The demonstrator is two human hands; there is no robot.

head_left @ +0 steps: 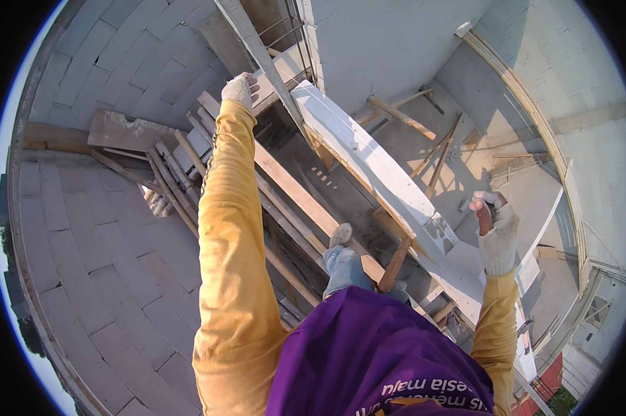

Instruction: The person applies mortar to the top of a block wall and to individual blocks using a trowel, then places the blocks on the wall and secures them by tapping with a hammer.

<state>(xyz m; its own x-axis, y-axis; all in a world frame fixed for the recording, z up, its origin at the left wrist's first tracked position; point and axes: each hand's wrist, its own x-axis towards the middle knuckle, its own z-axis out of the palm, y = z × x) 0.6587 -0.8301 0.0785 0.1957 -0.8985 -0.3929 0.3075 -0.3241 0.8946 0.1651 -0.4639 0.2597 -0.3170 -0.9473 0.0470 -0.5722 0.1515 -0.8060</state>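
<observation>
My left hand (238, 89), in a knitted glove with bare fingertips, reaches up beside a slanting pale post (271, 73) and a ledge; its fingers are curled, and what they grip is unclear. My right hand (493, 225), also gloved, is raised at the right with fingers bent and nothing visible in them, beside a long white concrete beam (368, 159). My shoe (340, 234) is on a wooden plank (295, 187) below that beam.
Loose poles (170, 184) and a board (129, 132) lie at the left by grey block walls (98, 263). Below the beam is a sunlit lower floor with wooden props (403, 118). Rebar (292, 35) sticks out at the top; long bent strips (535, 97) cross the right wall.
</observation>
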